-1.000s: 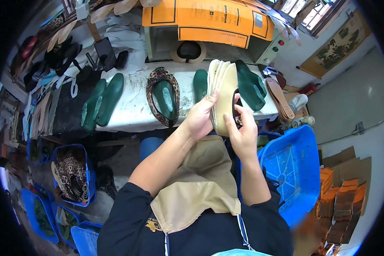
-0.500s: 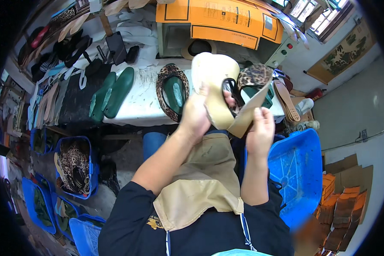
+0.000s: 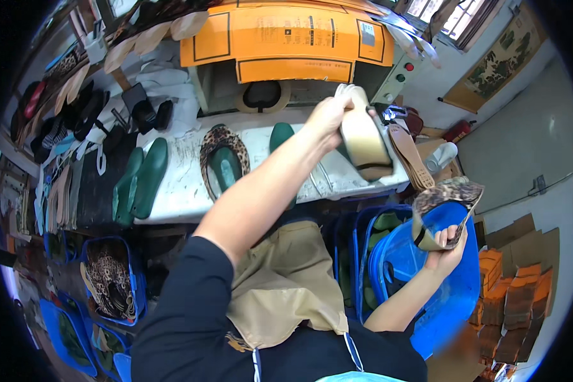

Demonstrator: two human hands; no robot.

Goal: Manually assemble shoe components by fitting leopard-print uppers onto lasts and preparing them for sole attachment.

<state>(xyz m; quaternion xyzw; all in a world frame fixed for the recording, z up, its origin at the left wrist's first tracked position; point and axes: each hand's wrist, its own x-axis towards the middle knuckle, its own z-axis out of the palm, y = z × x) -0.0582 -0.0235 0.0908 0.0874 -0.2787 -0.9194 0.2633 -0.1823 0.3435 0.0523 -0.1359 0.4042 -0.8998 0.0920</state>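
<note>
My left hand (image 3: 329, 121) is closed round one end of a cream shoe sole (image 3: 367, 141), thick and smooth, held tilted over the right part of the table. Out to the right, my right hand (image 3: 447, 249) grips a leopard-print shoe upper (image 3: 451, 191) by its lower edge, fingers inside its opening. The upper is raised above a blue basket (image 3: 468, 280). Behind my left forearm, a green shoe last (image 3: 281, 135) is partly hidden on the table. Left of it, a second leopard-print upper (image 3: 214, 137) surrounds another green last (image 3: 225, 169).
Two green lasts (image 3: 149, 178) lie at the left of the white-covered table (image 3: 178, 204). Pinkish insoles (image 3: 410, 156) sit at its right end. An orange-topped box-like machine (image 3: 286, 41) stands behind. More blue baskets (image 3: 140, 305) are on the floor at left.
My hands have moved apart. The right one has swung right and down with the leopard-print upper. The left one has moved up and right, holding the cream sole. The view has shifted slightly.
</note>
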